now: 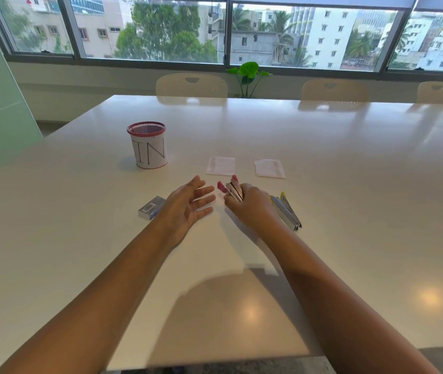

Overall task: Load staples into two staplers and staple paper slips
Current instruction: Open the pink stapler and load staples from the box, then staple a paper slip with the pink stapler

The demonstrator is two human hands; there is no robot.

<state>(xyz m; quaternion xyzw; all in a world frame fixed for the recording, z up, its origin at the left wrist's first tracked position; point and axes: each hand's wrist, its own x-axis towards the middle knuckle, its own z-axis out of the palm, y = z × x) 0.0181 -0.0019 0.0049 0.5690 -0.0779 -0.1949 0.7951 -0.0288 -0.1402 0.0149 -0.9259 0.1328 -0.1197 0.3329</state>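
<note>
Two staplers (232, 190) (286, 212), two slips (220, 166) (269, 168), one staple box (151, 207).

Shiny metal and pink plastic: the stapler (232, 190) in my right hand (250, 205). Just right of it, a bare steel stapler (286, 211). Beyond, matt paper slips (220, 166) on the glossy, smooth table (322, 163).

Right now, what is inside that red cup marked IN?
From the head view, the red-rimmed mesh cup shows only its dark upper inside wall. Nothing pokes above the rim. Its bottom is hidden by the paper-wrapped side, so any contents lying low cannot be seen.
</note>
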